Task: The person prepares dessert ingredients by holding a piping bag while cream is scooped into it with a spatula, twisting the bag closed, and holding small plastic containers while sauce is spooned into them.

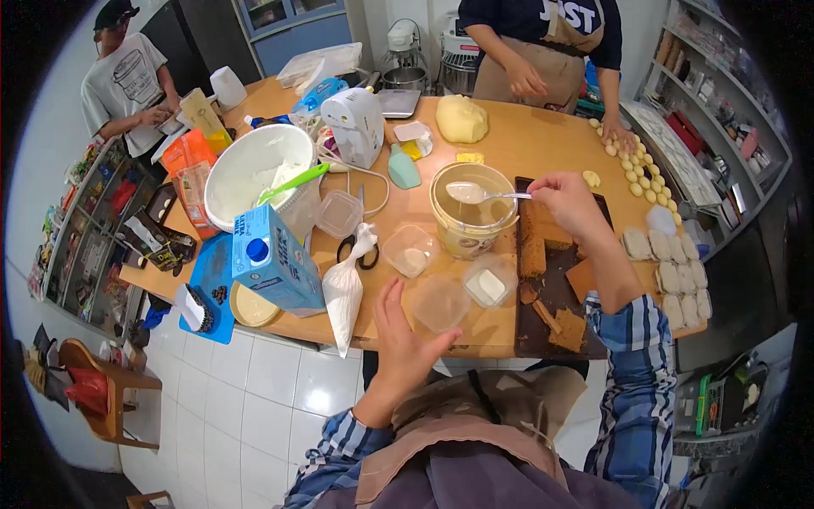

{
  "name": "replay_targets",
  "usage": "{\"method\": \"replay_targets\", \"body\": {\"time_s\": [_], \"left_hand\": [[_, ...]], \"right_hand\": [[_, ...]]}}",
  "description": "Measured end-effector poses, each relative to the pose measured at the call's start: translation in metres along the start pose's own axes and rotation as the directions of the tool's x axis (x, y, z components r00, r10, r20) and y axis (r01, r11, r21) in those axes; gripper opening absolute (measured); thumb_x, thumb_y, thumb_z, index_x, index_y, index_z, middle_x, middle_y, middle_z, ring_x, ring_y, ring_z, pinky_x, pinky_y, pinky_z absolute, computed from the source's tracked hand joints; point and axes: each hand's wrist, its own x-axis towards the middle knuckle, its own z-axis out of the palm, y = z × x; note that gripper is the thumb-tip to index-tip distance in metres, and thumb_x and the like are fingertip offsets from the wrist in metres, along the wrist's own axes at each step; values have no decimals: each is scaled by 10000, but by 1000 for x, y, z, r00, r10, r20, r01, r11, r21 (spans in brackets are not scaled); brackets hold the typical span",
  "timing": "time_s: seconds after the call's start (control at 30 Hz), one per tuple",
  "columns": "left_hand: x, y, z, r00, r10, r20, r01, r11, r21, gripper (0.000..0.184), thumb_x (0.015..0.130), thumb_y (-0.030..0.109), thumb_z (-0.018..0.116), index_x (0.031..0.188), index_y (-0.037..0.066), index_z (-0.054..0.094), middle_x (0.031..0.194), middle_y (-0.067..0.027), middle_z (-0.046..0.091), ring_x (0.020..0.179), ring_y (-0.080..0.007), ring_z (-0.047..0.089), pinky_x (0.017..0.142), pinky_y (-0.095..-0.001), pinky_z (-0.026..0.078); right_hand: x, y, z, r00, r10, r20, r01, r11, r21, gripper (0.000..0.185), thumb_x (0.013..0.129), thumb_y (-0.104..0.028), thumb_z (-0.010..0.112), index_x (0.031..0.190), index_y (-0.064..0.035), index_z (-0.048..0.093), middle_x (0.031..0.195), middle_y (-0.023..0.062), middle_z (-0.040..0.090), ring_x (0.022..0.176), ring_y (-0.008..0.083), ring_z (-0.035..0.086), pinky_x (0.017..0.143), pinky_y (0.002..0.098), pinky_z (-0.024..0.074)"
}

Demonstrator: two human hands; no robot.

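Note:
My right hand (566,202) is closed on the handle of a metal spoon (471,193), whose bowl carries something pale and hangs over the mouth of a cream-coloured tub (475,242). My left hand (404,339) is open, thumb and fingers apart, beside a clear plastic cup (441,304) at the table's front edge; whether it touches the cup I cannot tell. Two more clear cups, one (411,252) with a little white stuff and another (490,282) with a white portion, stand around it. To the left lies a filled piping bag (343,288).
A dark tray (534,339) with brown cake pieces lies right of the tub. Leftward stand a milk carton (275,263), a white bucket (254,170) and a hand mixer (354,123). Behind is a dough ball (462,119). Across the table a person touches small dough balls (644,174); another stands far left.

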Motion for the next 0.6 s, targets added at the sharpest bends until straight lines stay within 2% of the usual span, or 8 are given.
{"method": "replay_targets", "body": {"time_s": [0.07,0.13,0.23,0.33,0.43,0.53,0.6], "left_hand": [[-11,-6,8,999,-17,32,16,999,32,961,569,220,839,1281,-78,266,1234,-263,357,1128,-407,380,971,-442,328],[-16,-16,18,999,-8,42,5,998,61,1007,550,211,848,1292,-89,236,1226,-267,361,1117,-412,383,971,-446,325],[-15,-24,28,997,-39,64,39,999,3,1004,573,218,839,1310,-76,223,1257,-251,347,1181,-387,366,991,-439,323],[-13,-25,36,996,-75,43,77,996,-52,1018,579,200,835,1323,-76,197,1249,-250,355,1174,-378,375,988,-429,329],[-13,-26,41,996,-83,32,83,996,-12,1010,597,171,820,1331,-81,174,1220,-243,389,1143,-363,414,975,-411,348],[-12,-28,43,992,-126,28,128,990,-56,1002,606,146,808,1339,-80,162,1177,-224,432,1107,-344,455,948,-398,379],[-9,-22,34,994,-105,-16,104,991,-84,985,610,142,802,1332,-97,177,1162,-238,450,1077,-357,471,923,-401,389]], "right_hand": [[6,8,-2,1000,-13,9,13,1000,20,144,766,-84,579,815,17,670,639,53,597,566,114,520,537,274,415],[11,14,0,1000,-27,5,27,999,21,145,768,-88,583,827,13,669,635,47,591,556,99,506,523,268,407],[11,12,-3,1000,-6,-4,6,1000,8,144,768,-91,584,825,11,668,636,46,591,562,95,506,524,264,405],[7,7,-6,1000,-2,-17,2,1000,3,140,768,-94,585,814,11,666,637,43,589,567,91,504,524,258,401],[5,7,-10,1000,-5,-6,5,1000,25,122,765,-75,586,807,12,661,649,27,585,576,81,493,525,239,384],[3,4,-12,1000,10,-9,-9,998,59,94,757,-30,586,801,15,655,665,4,581,584,64,475,529,208,359],[4,4,-14,1000,-2,-18,3,999,46,93,755,-26,584,799,19,653,654,4,576,580,64,475,525,208,360]]}}
